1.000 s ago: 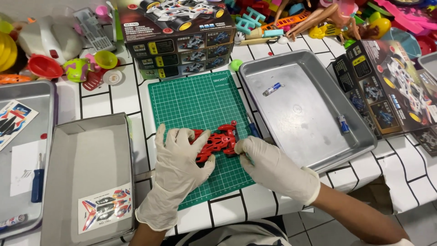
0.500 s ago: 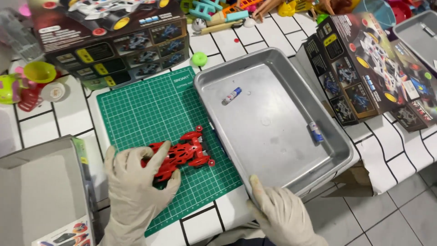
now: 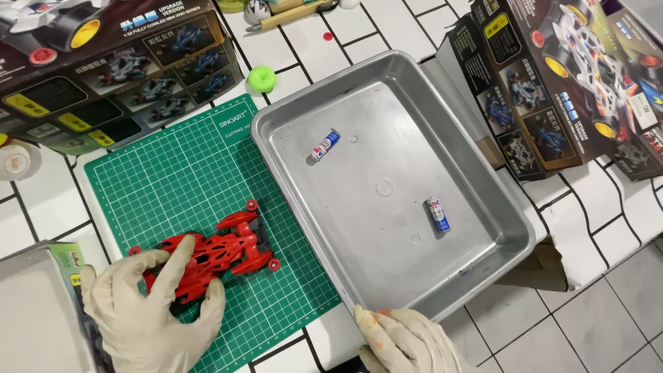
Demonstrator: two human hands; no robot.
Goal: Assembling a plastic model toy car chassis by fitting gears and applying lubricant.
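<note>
Left hand (image 3: 148,314), gloved, lies flat over the rear of the red model car body (image 3: 210,255), fingers spread and pressing down rather than curled around it; the index finger runs forward along the shell. The car sits on the green cutting mat (image 3: 179,179), near its lower edge, nose pointing toward the metal tray (image 3: 483,207).

Right hand (image 3: 407,342), also gloved, shows only partly at the bottom edge of the head view. It is off the car, resting just below the tray's near corner, fingers loosely extended and holding nothing that can be seen.

State of work, as judged: the red shell appears seated on its chassis, with small red rollers visible at the corners. No wheels can be made out. Two small batteries lie loose in the tray, one (image 3: 324,146) toward the upper left, the other (image 3: 437,214) toward the right, well apart, neither fitted. Assembly therefore looks partial.

Two printed kit boxes flank the mat and tray, one (image 3: 117,62) at upper left, one (image 3: 573,76) at upper right.
</note>
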